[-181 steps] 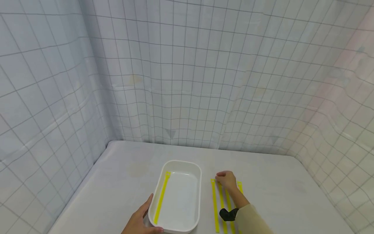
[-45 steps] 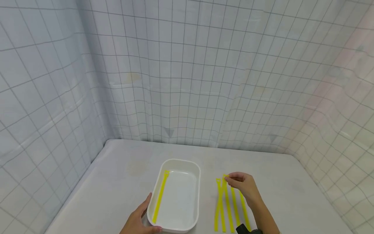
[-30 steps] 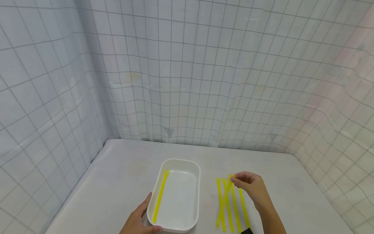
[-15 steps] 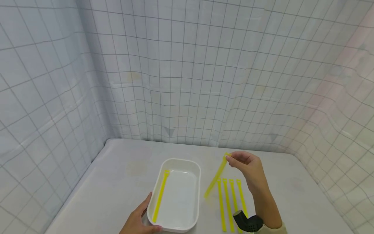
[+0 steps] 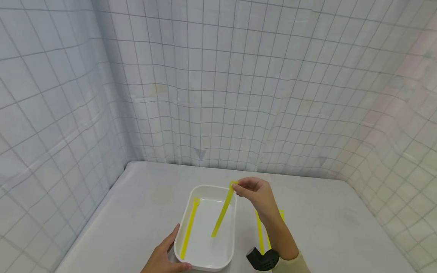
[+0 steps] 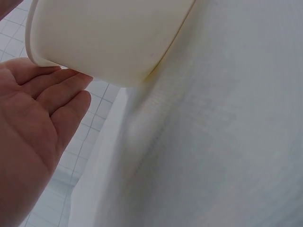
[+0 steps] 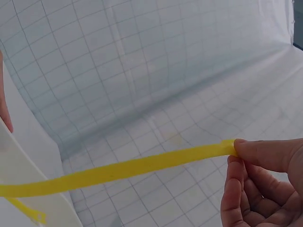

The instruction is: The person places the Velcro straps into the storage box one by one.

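A white rectangular tray [image 5: 206, 250] stands on the table, with one flat yellow strap [image 5: 189, 229] lying lengthwise along its left side. My left hand [image 5: 163, 258] rests on the tray's near left corner, fingers extended along the outer wall and thumb across the near rim. Over the tray's right half, my right hand [image 5: 257, 193] pinches another yellow strap [image 5: 222, 215] by its slotted head between thumb and index finger. That strap [image 7: 128, 169] slants down to the left, its free end over the tray floor. In the right wrist view the other fingers are curled below the pinch.
More yellow straps [image 5: 260, 235] lie side by side on the white table [image 5: 327, 220] right of the tray, partly hidden by my right forearm. A black device [image 5: 263, 259] is on that wrist. Grid-patterned white curtains [image 5: 218, 94] enclose the back and sides.
My right hand drew one strap from the row, lifted it and carried it left until it hung over the tray. My left hand has stayed at the tray's corner.
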A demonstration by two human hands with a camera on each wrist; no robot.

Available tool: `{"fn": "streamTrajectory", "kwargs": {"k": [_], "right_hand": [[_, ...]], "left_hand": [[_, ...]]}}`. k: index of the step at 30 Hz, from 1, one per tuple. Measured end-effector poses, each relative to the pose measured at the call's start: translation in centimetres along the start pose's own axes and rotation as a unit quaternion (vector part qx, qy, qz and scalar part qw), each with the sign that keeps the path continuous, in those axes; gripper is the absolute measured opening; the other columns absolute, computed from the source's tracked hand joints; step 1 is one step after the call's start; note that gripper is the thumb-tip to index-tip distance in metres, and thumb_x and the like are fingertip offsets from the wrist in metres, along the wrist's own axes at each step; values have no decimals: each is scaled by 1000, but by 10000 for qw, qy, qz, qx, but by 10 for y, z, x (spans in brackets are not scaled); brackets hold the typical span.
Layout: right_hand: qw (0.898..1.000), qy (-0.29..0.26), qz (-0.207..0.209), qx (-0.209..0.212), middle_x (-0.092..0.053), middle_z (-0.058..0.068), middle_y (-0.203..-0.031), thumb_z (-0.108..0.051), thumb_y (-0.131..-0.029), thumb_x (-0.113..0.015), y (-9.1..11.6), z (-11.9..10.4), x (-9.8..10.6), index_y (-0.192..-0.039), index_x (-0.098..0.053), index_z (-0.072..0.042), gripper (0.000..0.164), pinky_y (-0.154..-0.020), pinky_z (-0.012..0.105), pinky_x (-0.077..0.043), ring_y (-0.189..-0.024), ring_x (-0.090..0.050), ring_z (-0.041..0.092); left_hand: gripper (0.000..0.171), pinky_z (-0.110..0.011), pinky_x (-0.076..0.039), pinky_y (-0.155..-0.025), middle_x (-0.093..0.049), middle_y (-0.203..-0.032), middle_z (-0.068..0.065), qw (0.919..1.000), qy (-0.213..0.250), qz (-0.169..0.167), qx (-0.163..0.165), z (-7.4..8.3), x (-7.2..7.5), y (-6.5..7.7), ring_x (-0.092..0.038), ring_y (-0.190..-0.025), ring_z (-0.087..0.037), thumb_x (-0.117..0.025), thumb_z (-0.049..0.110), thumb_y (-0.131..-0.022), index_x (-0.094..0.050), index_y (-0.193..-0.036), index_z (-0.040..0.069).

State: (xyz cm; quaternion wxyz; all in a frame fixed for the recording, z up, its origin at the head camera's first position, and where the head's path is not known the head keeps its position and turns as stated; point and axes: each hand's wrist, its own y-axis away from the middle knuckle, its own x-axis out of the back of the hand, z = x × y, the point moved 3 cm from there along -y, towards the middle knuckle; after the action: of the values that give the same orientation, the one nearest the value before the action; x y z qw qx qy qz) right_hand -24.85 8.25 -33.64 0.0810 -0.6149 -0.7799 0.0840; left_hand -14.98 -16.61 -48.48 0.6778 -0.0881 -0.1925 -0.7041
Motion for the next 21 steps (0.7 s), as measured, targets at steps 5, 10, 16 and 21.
{"fn": "streamTrajectory", "kwargs": {"k": [5, 10, 16, 21], "right_hand": [[9994, -118, -245, -208, -65, 7, -78, -4, -79, -70, 0, 15, -21, -90, -63, 10, 19, -70, 32, -52, -70, -60, 18], [9981, -209, -469, -353, -65, 7, -77, -4, -78, -71, 5, 27, -38, -89, -63, 11, 20, -68, 29, -52, -69, -60, 18], [9959, -378, -664, -474, -66, 9, -80, -4, -78, -72, 11, 33, -50, -90, -63, 13, 23, -68, 27, -52, -70, -60, 17], [9952, -406, -740, -492, -66, 7, -77, -3, -77, -72, 14, 36, -57, -89, -62, 14, 23, -66, 24, -51, -68, -60, 14]], "left_hand": [[114, -55, -34, -96, -31, -144, -19, 10000, 68, 3, 7, -1, -1, -1, -31, -128, -39, -85, 37, -58, -20, -145, 2], [115, -52, -34, -96, -30, -145, -17, 10000, 59, -19, -25, 0, -2, -1, -31, -128, -38, -84, 39, -58, -20, -146, 3], [114, -52, -33, -97, -29, -144, -19, 9996, 4, -43, -267, 1, -1, 0, -30, -128, -39, -85, 37, -59, -19, -145, 1], [116, -53, -33, -97, -30, -144, -19, 9997, -23, -43, -232, 0, -1, 1, -31, -128, -39, -85, 39, -58, -19, -145, 1]]}}
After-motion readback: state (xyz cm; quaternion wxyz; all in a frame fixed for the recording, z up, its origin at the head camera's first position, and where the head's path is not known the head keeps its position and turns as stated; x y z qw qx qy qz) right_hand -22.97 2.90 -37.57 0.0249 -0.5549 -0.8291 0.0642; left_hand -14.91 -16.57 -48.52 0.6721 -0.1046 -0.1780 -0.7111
